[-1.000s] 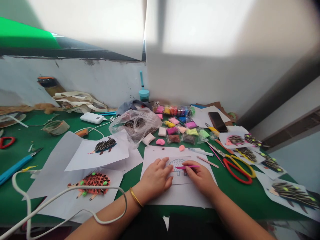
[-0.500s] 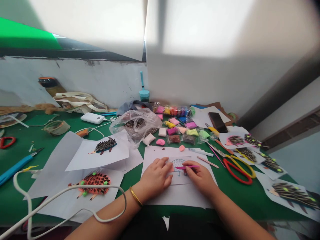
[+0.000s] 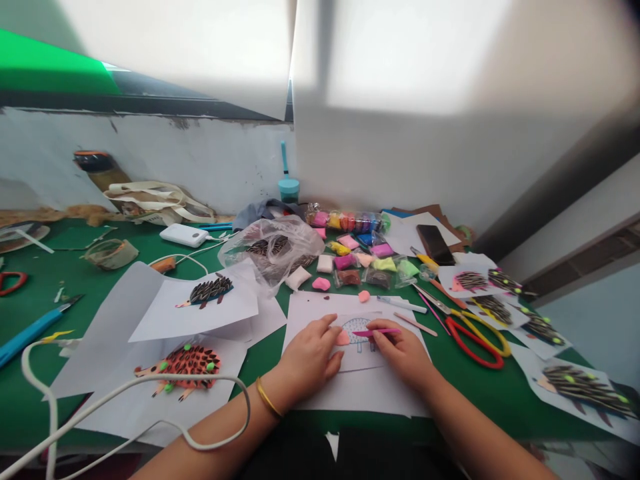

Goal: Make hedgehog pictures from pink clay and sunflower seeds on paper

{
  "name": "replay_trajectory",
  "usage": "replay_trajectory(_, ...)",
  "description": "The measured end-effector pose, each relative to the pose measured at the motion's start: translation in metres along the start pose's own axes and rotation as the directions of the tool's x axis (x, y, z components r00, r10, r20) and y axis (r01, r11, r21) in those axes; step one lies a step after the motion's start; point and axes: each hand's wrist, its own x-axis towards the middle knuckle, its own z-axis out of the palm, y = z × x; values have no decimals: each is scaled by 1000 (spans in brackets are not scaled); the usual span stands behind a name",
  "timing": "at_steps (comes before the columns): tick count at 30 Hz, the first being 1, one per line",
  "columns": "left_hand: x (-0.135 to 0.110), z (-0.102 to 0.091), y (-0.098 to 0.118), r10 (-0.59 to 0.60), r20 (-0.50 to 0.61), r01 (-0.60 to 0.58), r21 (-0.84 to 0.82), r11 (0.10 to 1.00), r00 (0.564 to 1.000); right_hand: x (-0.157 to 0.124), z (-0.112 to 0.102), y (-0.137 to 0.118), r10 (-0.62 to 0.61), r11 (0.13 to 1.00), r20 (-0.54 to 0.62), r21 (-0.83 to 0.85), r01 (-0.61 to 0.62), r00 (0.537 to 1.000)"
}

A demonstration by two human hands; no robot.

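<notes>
My right hand (image 3: 401,350) pinches a magenta modelling tool (image 3: 367,333), its pointed end over a blue hedgehog drawing (image 3: 358,329) on white paper. Flat on the same paper lies my left hand (image 3: 313,353), fingers stretched out at the drawing's left side. Right by its fingertips, a patch of peach-pink clay (image 3: 343,337) covers the left end of the drawn animal. A bigger white sheet (image 3: 360,397) lies beneath. Above the drawing on that sheet sits a small ball of coral clay (image 3: 364,296).
Packets of coloured clay (image 3: 347,260) and a plastic bag of striped seeds (image 3: 273,253) lie behind the paper. Scissors (image 3: 473,340), a pale pen (image 3: 403,305) and seed hedgehog pictures (image 3: 580,387) are at right. A white cable (image 3: 150,378) loops across my left forearm.
My left fingers have drawn back slightly to the left, so more of the peach-pink clay shows. My right hand still holds the tool in nearly the same place.
</notes>
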Motion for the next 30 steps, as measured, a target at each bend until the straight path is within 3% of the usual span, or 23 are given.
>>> replay_trajectory(6, -5, -4, 8, 86, 103, -90, 31, 995, 991, 11, -8, 4, -10, 1000, 15, 10, 10, 1000)
replay_trajectory(15, 0, -2, 7, 163, 144, -172, 48, 984, 976, -23, 10, -13, -227, 926, 116, -282, 252, 967)
replay_trajectory(21, -1, 0, 9, 148, 162, -159, 54, 986, 976, -27, 15, -11, -349, 856, 116, -365, 367, 930)
replay_trajectory(30, 0, -2, 14, 151, 158, -169, 112, 979, 976, -30, 21, -7, -492, 752, 216, -383, 537, 843)
